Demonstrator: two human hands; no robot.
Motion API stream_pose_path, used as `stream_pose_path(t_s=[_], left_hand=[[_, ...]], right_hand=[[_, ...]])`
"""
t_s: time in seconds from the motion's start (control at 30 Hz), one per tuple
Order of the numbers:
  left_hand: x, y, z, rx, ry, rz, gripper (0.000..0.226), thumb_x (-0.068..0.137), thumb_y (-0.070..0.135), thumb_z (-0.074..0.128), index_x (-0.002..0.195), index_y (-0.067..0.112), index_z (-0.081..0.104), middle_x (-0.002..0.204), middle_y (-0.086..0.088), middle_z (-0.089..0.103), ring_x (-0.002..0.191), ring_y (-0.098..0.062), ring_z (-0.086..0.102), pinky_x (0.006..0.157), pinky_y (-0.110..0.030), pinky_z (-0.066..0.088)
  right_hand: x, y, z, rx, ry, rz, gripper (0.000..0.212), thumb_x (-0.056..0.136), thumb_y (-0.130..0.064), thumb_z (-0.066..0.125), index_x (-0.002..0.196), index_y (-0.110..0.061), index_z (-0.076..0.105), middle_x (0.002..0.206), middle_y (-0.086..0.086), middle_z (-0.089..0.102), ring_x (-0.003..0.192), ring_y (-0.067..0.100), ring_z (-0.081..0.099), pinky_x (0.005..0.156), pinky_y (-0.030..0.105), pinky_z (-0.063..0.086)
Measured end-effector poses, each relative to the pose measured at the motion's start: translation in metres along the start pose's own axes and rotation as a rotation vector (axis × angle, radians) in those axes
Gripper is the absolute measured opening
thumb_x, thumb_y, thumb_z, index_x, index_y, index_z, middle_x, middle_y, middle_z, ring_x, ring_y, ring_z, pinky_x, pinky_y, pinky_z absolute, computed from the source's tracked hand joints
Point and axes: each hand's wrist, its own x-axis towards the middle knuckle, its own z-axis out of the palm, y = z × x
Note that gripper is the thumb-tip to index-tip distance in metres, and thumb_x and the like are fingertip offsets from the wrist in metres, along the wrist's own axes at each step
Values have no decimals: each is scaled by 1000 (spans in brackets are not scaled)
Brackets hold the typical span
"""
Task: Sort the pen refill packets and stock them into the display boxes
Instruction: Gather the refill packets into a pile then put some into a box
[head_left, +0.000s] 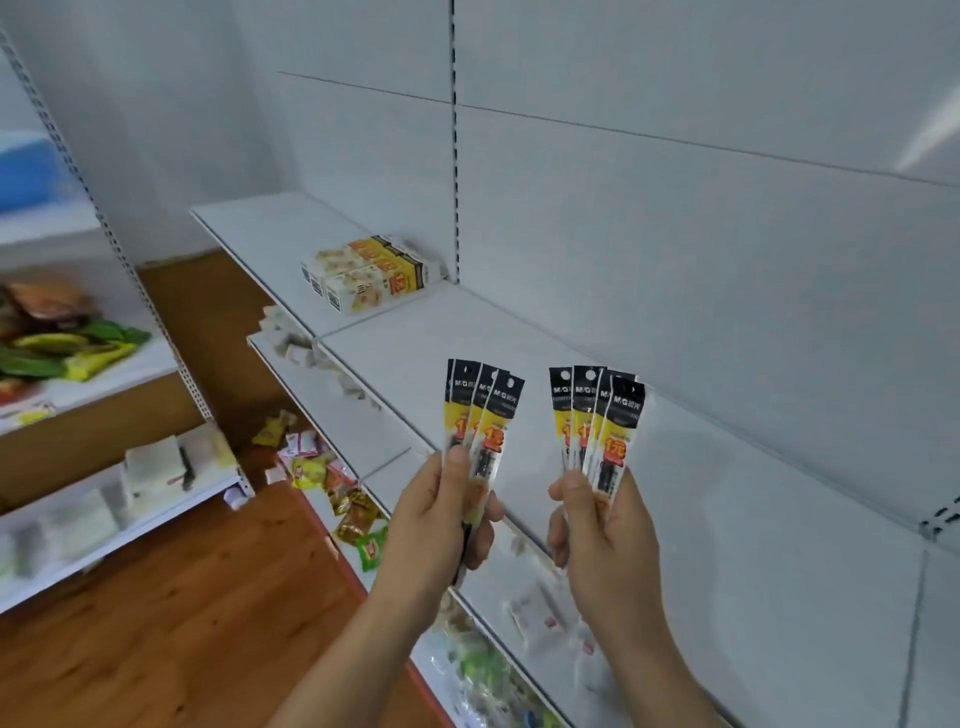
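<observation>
Two fans of pen refill packets, both being held up in front of the white shelf (675, 467). Left fan (480, 415): three or four packets, black headers up, yellow price bands showing. Right fan (597, 421): about four, same design as far as the print is readable.

Left hand (441, 525) is pinching its fan near the lower ends, thumb lying flat across the front, the other fingers curling round behind. Right hand (602, 525) is doing likewise, thumb pressing the front, fingers wrapping the back. Both grips are closed on packets; neither has anything else in it.

Packets are being spread rather than stacked, probably so each header can be read and compared at once. That suits sorting. The two bundles are being kept apart, not touching, which suggests two groups are being made; whether they differ in type I cannot tell from the print.

Display boxes (371, 273), yellow and white, are lying side by side further back on the shelf, near the slotted upright (455, 156), well apart from the hands. Stocking appears not yet begun.

Lower shelf edges are holding scattered small wrapped goods (358, 519). Wooden floor (182, 597) to the left, another rack (130, 467) beyond it.
</observation>
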Motion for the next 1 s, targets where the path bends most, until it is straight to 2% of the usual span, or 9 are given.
stream_pose_path(t_s=[0.23, 0.37, 0.53, 0.7, 0.83, 0.9, 1.0], left_hand=[[77, 22, -29, 101, 37, 30, 44, 103, 51, 54, 112, 8, 58, 71, -7, 60, 56, -23, 50, 50, -33, 43], [115, 26, -48, 116, 48, 13, 38, 105, 52, 50, 111, 17, 62, 74, -5, 62, 62, -22, 54, 58, -34, 48], [174, 24, -75, 116, 7, 13, 37, 105, 53, 47, 111, 20, 64, 71, -4, 60, 61, -21, 55, 57, -37, 48], [241, 22, -114, 102, -161, -47, 41, 105, 46, 54, 110, 6, 56, 66, 0, 52, 59, -19, 48, 53, -31, 45], [285, 33, -143, 109, -321, -87, 27, 108, 44, 51, 102, 18, 49, 71, 0, 48, 57, -17, 44, 50, -28, 39], [304, 38, -150, 106, -386, -127, 21, 109, 42, 47, 106, 21, 48, 72, -1, 49, 56, -16, 43, 48, -29, 36], [324, 41, -155, 176, -489, -111, 18, 110, 37, 42, 110, 20, 46, 73, -1, 60, 54, -17, 49, 48, -30, 40]], right_hand=[[73, -1, 55, -12, -63, -32, 6, 110, -34, 48, 105, -31, 51, 58, 3, 60, 50, 16, 58, 53, 23, 49], [101, -1, 86, -26, -72, -11, 3, 110, -36, 47, 110, -34, 49, 60, 4, 62, 51, 16, 60, 54, 24, 50], [134, -1, 126, -60, -10, 26, 5, 110, -34, 48, 105, -34, 47, 62, 6, 63, 52, 18, 60, 49, 23, 47], [169, 0, 181, -115, 146, 92, 8, 110, -36, 49, 105, -33, 44, 65, 9, 66, 54, 23, 65, 50, 29, 46], [190, -5, 223, -139, 289, 163, 9, 109, -37, 50, 104, -32, 45, 71, 10, 68, 56, 23, 70, 49, 30, 46], [196, -4, 238, -192, 365, 191, 9, 108, -36, 51, 104, -32, 45, 74, 8, 68, 60, 21, 71, 49, 26, 46], [200, 1, 249, -330, 427, 228, 10, 108, -39, 50, 112, -31, 48, 79, -4, 67, 71, 16, 68, 59, 30, 49]])
